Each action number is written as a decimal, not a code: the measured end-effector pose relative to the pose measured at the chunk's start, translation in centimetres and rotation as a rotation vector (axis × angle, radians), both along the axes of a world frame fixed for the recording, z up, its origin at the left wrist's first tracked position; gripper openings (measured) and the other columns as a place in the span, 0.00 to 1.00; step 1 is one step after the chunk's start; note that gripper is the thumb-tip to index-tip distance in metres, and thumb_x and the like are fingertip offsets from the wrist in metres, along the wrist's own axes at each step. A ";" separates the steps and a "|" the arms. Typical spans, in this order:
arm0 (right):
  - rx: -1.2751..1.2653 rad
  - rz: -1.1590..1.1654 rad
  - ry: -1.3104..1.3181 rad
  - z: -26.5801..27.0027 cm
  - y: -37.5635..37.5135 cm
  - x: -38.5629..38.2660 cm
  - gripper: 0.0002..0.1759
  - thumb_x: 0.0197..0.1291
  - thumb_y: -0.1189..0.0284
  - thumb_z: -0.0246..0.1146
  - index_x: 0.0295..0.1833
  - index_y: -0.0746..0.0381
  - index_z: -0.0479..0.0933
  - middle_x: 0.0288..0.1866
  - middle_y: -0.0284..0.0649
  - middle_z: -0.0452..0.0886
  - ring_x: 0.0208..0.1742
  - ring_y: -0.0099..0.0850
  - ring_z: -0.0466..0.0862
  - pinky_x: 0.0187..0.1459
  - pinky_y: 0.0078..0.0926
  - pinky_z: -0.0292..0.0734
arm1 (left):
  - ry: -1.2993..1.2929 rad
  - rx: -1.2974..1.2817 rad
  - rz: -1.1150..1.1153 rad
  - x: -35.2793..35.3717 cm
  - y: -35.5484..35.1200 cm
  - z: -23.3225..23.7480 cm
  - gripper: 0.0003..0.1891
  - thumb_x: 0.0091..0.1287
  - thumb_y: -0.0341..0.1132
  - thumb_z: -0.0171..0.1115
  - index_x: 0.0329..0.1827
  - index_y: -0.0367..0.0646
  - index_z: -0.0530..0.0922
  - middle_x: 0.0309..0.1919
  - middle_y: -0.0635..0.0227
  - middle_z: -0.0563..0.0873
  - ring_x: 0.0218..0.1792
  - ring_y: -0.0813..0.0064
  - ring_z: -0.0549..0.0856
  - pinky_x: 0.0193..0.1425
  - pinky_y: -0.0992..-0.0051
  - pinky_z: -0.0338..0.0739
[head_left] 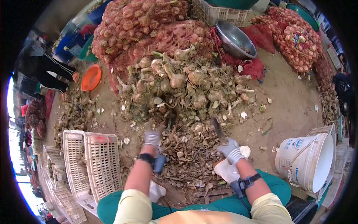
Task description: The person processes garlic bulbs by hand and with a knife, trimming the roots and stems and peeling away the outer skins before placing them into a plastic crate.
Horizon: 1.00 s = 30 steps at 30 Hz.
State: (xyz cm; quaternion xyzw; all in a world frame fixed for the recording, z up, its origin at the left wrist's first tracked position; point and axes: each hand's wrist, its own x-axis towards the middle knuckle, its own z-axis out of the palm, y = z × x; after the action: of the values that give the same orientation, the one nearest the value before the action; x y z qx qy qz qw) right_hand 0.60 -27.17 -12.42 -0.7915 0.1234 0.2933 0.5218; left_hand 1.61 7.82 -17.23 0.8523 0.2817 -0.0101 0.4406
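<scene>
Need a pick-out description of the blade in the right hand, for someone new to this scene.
Find the big heap of garlic bulbs in the middle; at its near edge, over the brown trimmings, is the gloved right hand. The blade stands up from its grip: flat, dark and straight-edged, unlike the pale, rounded bulbs around it.

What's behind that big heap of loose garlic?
Stacked behind the garlic heap are red net sacks stuffed with bulbs, with a metal bowl resting on red netting to their right. The heap hides the sacks' lower parts and the ground there.
</scene>
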 end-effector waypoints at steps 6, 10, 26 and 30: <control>-0.275 0.173 -0.142 7.0 -4.2 -0.2 0.18 0.43 0.68 0.62 0.41 0.66 0.75 0.28 0.46 0.79 0.28 0.35 0.79 0.33 0.30 0.75 | 0.133 0.528 -0.812 -6.6 -8.1 -2.4 0.30 0.49 0.51 0.65 0.57 0.60 0.70 0.61 0.64 0.66 0.64 0.59 0.62 0.66 0.51 0.53; -0.365 0.151 -0.144 7.1 -5.6 1.2 0.13 0.44 0.69 0.61 0.34 0.67 0.74 0.25 0.46 0.78 0.27 0.38 0.79 0.34 0.31 0.74 | 0.190 0.310 -0.943 -8.6 1.1 -2.1 0.26 0.44 0.49 0.68 0.49 0.59 0.76 0.56 0.64 0.72 0.58 0.56 0.69 0.63 0.52 0.57; -0.393 0.267 -0.334 8.1 -5.1 2.5 0.08 0.46 0.70 0.57 0.31 0.63 0.73 0.27 0.52 0.76 0.31 0.50 0.76 0.36 0.40 0.74 | 0.192 -0.405 0.030 3.2 -17.1 -7.6 0.38 0.46 0.42 0.72 0.58 0.35 0.64 0.50 0.54 0.76 0.50 0.66 0.75 0.54 0.71 0.70; -0.413 0.319 -0.303 7.0 -4.8 2.9 0.10 0.46 0.69 0.58 0.34 0.63 0.74 0.30 0.52 0.77 0.33 0.49 0.77 0.37 0.39 0.74 | -0.244 -0.619 -0.126 1.8 -14.8 -2.4 0.37 0.40 0.32 0.75 0.54 0.42 0.63 0.49 0.60 0.72 0.48 0.71 0.72 0.56 0.73 0.69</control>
State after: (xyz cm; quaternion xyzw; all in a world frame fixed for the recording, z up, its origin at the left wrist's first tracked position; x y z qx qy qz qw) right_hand 3.51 -32.01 -5.41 -0.9250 -0.0247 0.2190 0.3095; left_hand 3.39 -7.01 -19.59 0.6887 0.1573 -0.0204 0.7075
